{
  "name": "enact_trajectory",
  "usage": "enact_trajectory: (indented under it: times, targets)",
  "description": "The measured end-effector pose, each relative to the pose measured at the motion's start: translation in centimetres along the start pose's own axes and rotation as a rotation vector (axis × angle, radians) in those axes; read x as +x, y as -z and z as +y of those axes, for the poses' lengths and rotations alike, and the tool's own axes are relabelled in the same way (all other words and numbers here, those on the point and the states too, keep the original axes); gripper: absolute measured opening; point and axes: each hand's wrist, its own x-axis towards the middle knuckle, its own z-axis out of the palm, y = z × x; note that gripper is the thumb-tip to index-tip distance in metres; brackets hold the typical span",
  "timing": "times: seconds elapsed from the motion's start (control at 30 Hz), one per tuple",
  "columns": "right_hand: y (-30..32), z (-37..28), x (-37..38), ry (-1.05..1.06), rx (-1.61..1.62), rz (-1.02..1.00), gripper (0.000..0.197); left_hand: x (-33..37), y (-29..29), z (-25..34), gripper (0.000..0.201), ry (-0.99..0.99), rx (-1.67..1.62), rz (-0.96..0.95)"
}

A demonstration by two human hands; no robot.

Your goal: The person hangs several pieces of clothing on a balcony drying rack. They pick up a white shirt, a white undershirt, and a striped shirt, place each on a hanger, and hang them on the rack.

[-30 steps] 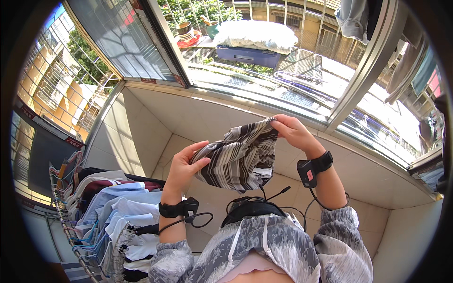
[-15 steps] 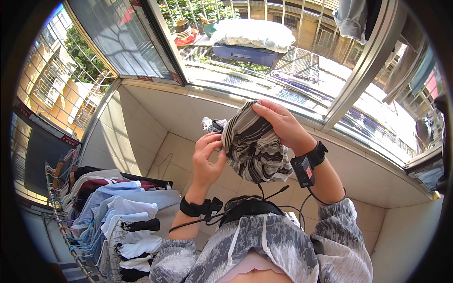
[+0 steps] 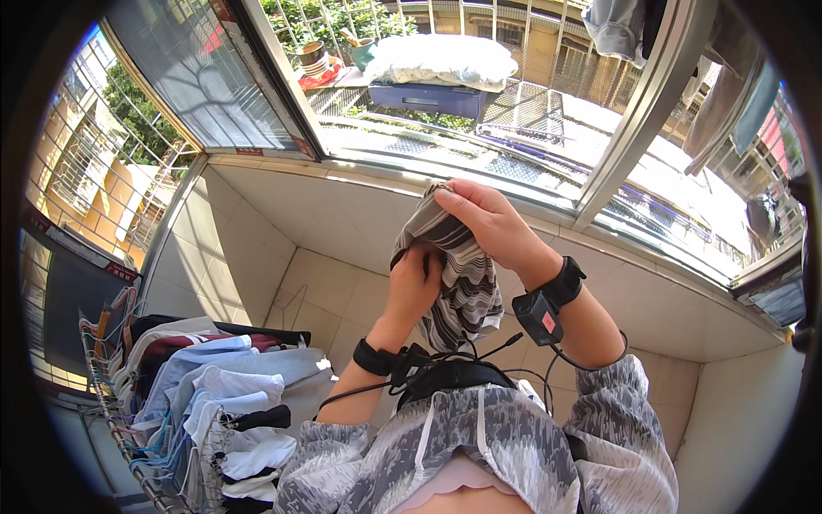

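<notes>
At twelve o'clock, the striped cloth (image 3: 471, 295) hangs pinched in my right hand (image 3: 494, 224); my left hand (image 3: 413, 287), outside a moment ago, now dips into its fold (fingertips hidden, grip unclear), so both work close together.

Striped cloth (image 3: 469, 291), one piece: dark brown-black, grey and off-white bands of uneven width. Soft, crumpled, not spread flat. You have it up in front of you, clear of the floor, its top gathered in your right hand (image 3: 490, 224). Upper part folds over your left hand (image 3: 415, 281), whose fingertips it hides. Below, it hangs loose, stripes rippling into wavy folds. Full outline can't be made out.
</notes>
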Motion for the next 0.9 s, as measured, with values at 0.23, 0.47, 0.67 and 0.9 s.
enact_trajectory:
  times: [0.23, 0.47, 0.67, 0.9]
  targets:
    - [-0.9, 0.1, 0.1, 0.015, -0.064, -0.046, 0.024, -3.0, -0.6, -6.8, 0.032, 0.042, 0.787, -0.72]
    - [-0.7, 0.8, 0.9, 0.032, -0.098, -0.069, 0.024, -5.0, -0.4, -8.0, 0.042, -0.185, 0.513, -0.499]
    - [4.6, 1.8, 1.5, -0.129, 0.164, 0.268, 0.019, -0.2, 9.6, -3.7, 0.033, 0.592, -0.733, -0.65]
    - [8.5, 2.0, -0.1, -0.118, 0.183, 0.26, 0.018, 0.9, 18.4, -4.2, 0.038, 0.585, -0.836, -0.312]
